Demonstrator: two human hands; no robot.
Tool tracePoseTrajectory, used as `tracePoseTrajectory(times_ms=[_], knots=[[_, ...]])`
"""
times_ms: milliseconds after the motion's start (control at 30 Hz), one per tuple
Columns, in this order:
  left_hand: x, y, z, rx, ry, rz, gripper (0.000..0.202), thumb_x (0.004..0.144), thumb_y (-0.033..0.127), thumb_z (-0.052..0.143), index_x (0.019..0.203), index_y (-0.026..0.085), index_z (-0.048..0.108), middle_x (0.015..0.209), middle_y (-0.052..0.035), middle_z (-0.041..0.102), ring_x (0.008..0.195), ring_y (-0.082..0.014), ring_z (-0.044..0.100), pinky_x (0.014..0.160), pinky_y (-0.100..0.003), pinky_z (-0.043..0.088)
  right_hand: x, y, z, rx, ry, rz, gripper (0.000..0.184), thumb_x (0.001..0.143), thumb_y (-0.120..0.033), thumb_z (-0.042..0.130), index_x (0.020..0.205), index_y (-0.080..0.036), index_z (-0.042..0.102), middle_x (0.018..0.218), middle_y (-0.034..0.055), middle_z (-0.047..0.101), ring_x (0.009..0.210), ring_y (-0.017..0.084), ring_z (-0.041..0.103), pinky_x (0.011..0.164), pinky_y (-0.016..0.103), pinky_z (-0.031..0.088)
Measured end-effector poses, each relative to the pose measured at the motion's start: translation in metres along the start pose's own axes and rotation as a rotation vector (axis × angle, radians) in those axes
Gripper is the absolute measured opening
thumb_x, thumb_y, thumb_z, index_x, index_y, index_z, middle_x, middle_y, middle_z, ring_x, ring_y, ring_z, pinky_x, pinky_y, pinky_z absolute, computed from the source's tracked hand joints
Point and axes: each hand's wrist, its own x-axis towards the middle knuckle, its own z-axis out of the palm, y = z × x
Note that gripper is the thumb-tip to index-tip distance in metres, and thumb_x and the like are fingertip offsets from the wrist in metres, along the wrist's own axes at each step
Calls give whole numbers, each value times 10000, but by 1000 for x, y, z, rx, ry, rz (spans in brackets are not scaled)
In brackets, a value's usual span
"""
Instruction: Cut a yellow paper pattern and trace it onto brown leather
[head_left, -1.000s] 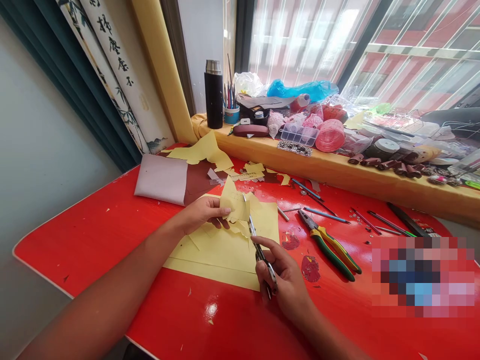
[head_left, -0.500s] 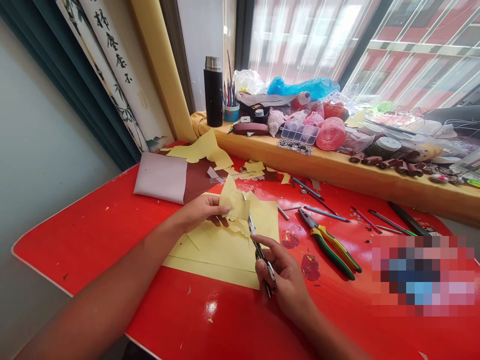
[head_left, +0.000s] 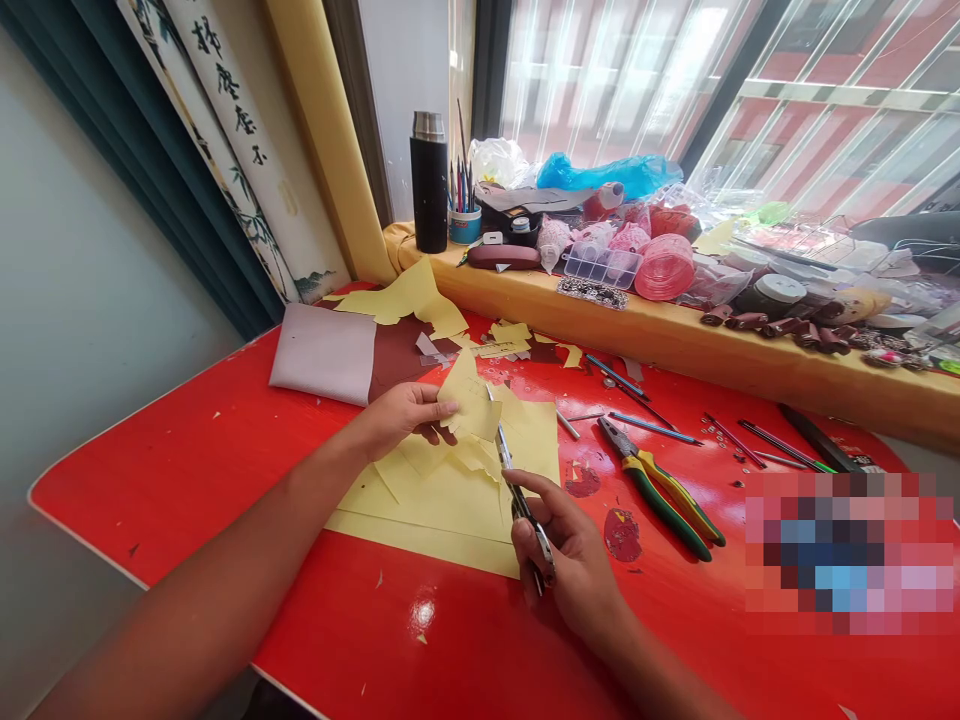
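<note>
Paper piece point(head_left: 468, 405), scissors point(head_left: 504, 452), one per hand point(head_left: 401, 418), perhaps touching

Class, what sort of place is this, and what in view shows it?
Probably a craft corner by a window: the right hand holds scissors, the left hand a yellow paper piece, and pliers lie on the red table.

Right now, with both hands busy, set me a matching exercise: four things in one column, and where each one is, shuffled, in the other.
Things
1. Scissors
2. Combination pliers
3. Vacuum flask
4. Yellow paper piece

Places
A. Standing on the window ledge
B. In the left hand
C. In the right hand
D. Lying on the red table

Pairs: 1-C, 2-D, 3-A, 4-B
</note>
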Motion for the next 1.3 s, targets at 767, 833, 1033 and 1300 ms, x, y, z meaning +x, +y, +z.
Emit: tracePoseTrajectory(times_ms=[767, 833, 1033, 1300], knots=[[-1, -1, -2, -3, 13, -2, 459, 761, 559, 904, 900, 147, 759, 855, -54, 756, 737, -198, 779, 606, -244, 515, 0, -1, 2, -23, 10, 7, 653, 892, -679, 779, 1355, -229, 682, 620, -106, 455, 389, 91, 472, 363, 212, 485], [0, -1, -3, -10, 35, 2, 465, 764, 571, 897, 887, 148, 752, 831, -49, 746, 729, -195, 776, 601, -243, 509, 1, -1, 1, -23, 7, 6, 649, 894, -676, 778, 1357, -231, 684, 624, -106, 453, 387, 89, 470, 361, 210, 484], [0, 1, 0, 14, 25, 1, 481, 728, 577, 917, 846, 147, 737, 805, -32, 716, 719, -198, 777, 582, -240, 497, 1, 0, 0, -17, 3, 0, 628, 901, -664, 776, 1360, -245, 688, 635, -103, 464, 378, 81, 476, 354, 200, 478], [-1, 1, 1, 18, -1, 9, 463, 748, 563, 910, 828, 144, 728, 792, -43, 716, 725, -199, 772, 591, -249, 510, 0, -1, 0, -7, 10, 2, 630, 899, -661, 775, 1364, -245, 687, 638, -96, 478, 389, 93, 491, 369, 220, 495]])
